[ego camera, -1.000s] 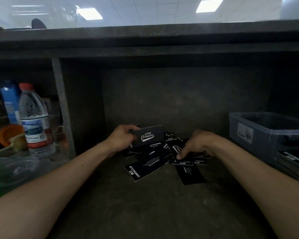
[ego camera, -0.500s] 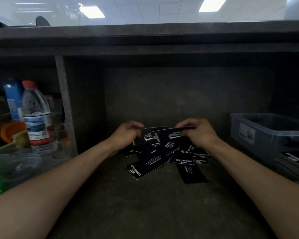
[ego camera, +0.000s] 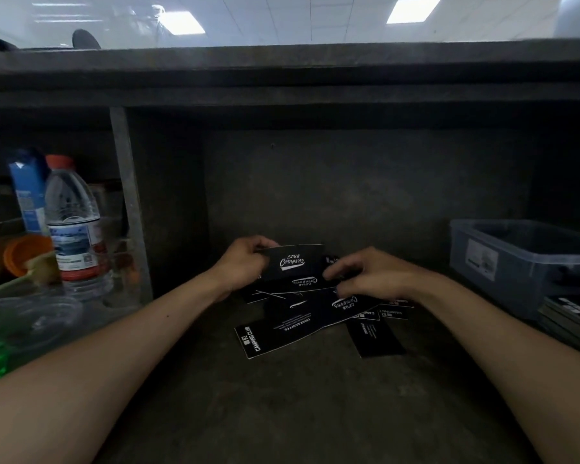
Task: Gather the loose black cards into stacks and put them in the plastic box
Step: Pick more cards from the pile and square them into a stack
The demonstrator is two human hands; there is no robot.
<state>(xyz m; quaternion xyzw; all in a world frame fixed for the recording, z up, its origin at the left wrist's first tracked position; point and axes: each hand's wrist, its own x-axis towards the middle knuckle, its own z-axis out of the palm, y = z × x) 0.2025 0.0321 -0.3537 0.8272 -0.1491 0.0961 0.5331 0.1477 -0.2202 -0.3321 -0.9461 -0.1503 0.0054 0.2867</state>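
Several loose black cards (ego camera: 295, 324) with white print lie in an overlapping heap on the dark counter, at the middle. My left hand (ego camera: 245, 264) holds a small stack of black cards (ego camera: 297, 262) upright above the back of the heap. My right hand (ego camera: 372, 277) hovers just right of that stack, palm down, its fingers curled apart with the tips on the heap; I see no card gripped in it. The translucent plastic box (ego camera: 516, 262) stands at the right, an arm's reach from the heap.
Stacked flat cards (ego camera: 571, 318) lie in front of the box. A vertical divider (ego camera: 128, 202) bounds the left, with a water bottle (ego camera: 72, 226), blue carton (ego camera: 27, 192), orange cup (ego camera: 22, 254) and clear lid (ego camera: 37, 319) beyond it. A shelf (ego camera: 282, 78) overhangs.
My right hand lifted a card from the heap, brought it to the stack in my left hand, then dropped back onto the heap without it. My left hand stayed in place.
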